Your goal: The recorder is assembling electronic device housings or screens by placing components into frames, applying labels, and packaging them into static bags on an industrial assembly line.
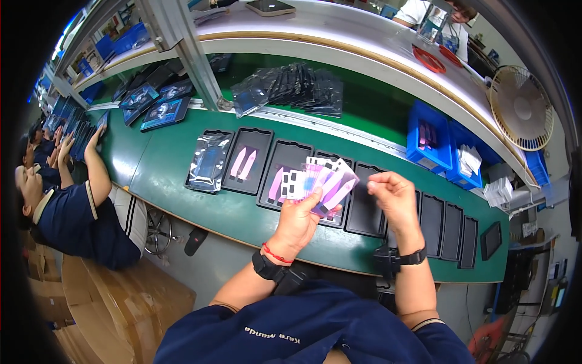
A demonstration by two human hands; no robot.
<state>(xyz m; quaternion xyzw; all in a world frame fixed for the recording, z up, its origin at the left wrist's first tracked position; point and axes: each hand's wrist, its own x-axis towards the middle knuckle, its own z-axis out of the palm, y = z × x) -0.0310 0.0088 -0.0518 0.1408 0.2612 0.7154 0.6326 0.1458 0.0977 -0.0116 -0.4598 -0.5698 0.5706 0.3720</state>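
Note:
My left hand [298, 223] grips a fanned stack of small cards [334, 187], some white with black squares, others clear with pink strips. Just right of that fan, my right hand [394, 197] is raised with its fingers curled in and the thumb near the fingertips; nothing shows in it. Under and around both hands runs a row of shallow black trays [368, 209]. A clear card with two pink strips [242, 162] lies in one tray to the left. In the tray beside it, more pink strips [276, 185] show, partly hidden by the fan.
A bagged black package [210, 161] rests on the leftmost tray of the green table [163, 155]. Behind are bagged packages [297, 88], boxes [165, 113] and blue bins [429, 136]. A fan [521, 106] stands right. Co-workers sit at left, one [79, 206] close by.

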